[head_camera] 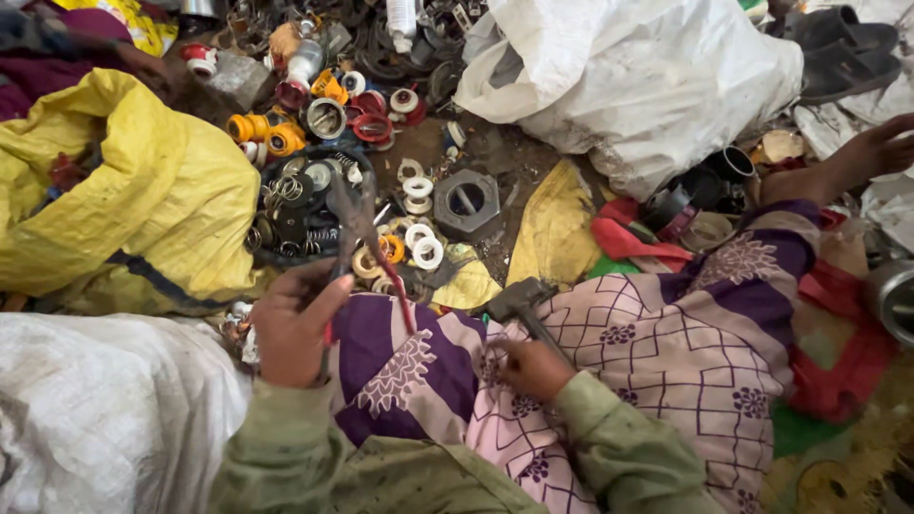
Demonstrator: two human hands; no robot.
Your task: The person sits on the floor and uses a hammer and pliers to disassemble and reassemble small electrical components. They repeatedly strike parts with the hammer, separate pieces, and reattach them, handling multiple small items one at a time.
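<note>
Probably scrap-sorting yard: floor-strewn metal parts, sacks.

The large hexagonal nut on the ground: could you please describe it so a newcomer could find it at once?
Start at the big white sack at the top. Just below its left corner, on bare dirt, lies the grey hexagonal nut. It is bigger and duller than the white and orange rings beside it.

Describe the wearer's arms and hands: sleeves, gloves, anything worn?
Both arms wear long, loose, faded olive-green sleeves, creased and grubby, reaching the wrists. The left hand and right hand are bare: no gloves, and no rings, watch or bangles show. The sleeves are plain, with no visible pattern or markings.
</note>
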